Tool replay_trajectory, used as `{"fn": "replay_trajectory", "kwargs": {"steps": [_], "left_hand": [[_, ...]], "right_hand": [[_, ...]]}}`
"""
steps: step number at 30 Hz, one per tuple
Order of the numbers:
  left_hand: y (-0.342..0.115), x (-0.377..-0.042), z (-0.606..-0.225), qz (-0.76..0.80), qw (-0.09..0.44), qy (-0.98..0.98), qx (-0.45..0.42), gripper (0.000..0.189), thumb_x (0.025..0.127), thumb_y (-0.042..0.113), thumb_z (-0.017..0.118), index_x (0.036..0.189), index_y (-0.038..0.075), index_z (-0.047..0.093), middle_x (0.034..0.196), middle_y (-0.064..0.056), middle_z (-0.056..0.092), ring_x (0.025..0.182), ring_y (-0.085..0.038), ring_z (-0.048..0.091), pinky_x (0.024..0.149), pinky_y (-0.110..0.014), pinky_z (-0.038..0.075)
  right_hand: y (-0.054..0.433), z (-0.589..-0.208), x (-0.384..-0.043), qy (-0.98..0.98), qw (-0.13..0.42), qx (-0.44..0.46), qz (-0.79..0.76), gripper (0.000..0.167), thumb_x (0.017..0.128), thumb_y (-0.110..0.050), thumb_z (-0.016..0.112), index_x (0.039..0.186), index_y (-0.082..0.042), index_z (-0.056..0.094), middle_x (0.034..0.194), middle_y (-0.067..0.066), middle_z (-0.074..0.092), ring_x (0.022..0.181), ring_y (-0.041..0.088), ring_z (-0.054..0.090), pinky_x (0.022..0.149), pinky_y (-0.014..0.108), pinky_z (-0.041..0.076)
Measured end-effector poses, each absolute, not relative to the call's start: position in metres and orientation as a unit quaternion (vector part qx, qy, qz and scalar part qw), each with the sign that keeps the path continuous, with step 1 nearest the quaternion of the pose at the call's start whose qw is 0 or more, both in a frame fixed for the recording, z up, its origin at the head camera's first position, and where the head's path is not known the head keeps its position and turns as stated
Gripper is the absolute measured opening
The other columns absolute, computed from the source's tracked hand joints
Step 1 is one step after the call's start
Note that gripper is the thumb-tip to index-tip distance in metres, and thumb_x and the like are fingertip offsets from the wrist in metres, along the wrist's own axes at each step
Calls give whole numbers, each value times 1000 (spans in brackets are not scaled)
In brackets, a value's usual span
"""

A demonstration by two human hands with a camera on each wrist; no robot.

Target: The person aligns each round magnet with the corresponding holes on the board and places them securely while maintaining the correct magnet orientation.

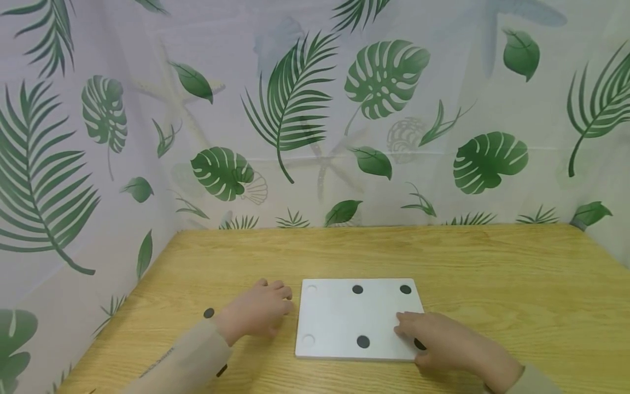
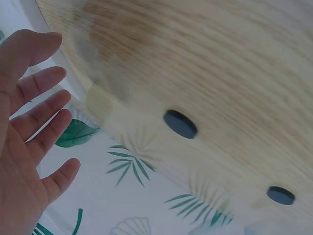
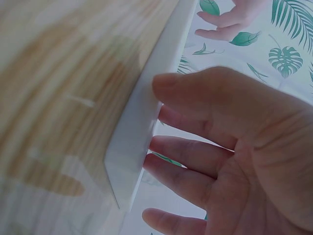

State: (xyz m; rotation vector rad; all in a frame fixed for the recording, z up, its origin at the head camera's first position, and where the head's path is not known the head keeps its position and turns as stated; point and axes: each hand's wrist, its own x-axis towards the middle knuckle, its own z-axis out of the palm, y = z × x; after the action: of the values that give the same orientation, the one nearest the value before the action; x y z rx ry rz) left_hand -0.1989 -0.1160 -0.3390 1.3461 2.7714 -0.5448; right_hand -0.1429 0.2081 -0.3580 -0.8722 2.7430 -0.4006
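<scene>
A white rectangular board (image 1: 334,314) lies flat on the table with several black discs (image 1: 363,341) set in it. Two round recesses (image 1: 308,340) at its left end hold no disc. Just left of the board, my left hand (image 1: 258,309) hovers with spread, relaxed fingers and holds nothing. My right hand (image 1: 443,339) is at the board's right end, partly over the lower right disc (image 1: 420,344). In the right wrist view its thumb (image 3: 183,88) and loosely extended fingers lie against the board's edge. Two loose black discs (image 2: 180,124) (image 2: 280,195) are on the table.
The wood-grain table (image 1: 384,251) stretches behind and to both sides of the board. A leaf-printed white cloth (image 1: 315,202) hangs along its back and sides. One loose disc (image 1: 209,312) lies beside the left wrist, and a dark piece (image 1: 222,370) is below the left sleeve.
</scene>
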Motion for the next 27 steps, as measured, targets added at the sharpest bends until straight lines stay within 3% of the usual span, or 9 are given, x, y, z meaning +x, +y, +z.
{"fn": "replay_trajectory", "kwargs": {"steps": [13,22,27], "left_hand": [[-143,-200,-341,-151,-2,900,408,29,66,21,72,93,15,64,102,0,55,97,-19,47,79,-41,40],[-157,-203,-345,-138,-9,908,395,29,62,20,74,88,12,64,99,-1,54,91,-20,47,73,-40,40],[-162,-203,-346,-117,-2,915,387,15,66,13,68,79,13,61,97,0,54,87,-18,45,69,-36,38]], "right_hand": [[208,-358,-143,938,110,-301,-135,41,67,-7,69,107,-2,60,120,17,51,110,32,47,89,45,36],[207,-357,-142,939,116,-295,-133,41,68,-7,68,108,-2,60,121,18,50,111,33,46,90,46,35],[207,-358,-142,939,121,-291,-136,42,68,-7,69,108,-2,60,121,17,50,111,32,46,90,45,35]]}}
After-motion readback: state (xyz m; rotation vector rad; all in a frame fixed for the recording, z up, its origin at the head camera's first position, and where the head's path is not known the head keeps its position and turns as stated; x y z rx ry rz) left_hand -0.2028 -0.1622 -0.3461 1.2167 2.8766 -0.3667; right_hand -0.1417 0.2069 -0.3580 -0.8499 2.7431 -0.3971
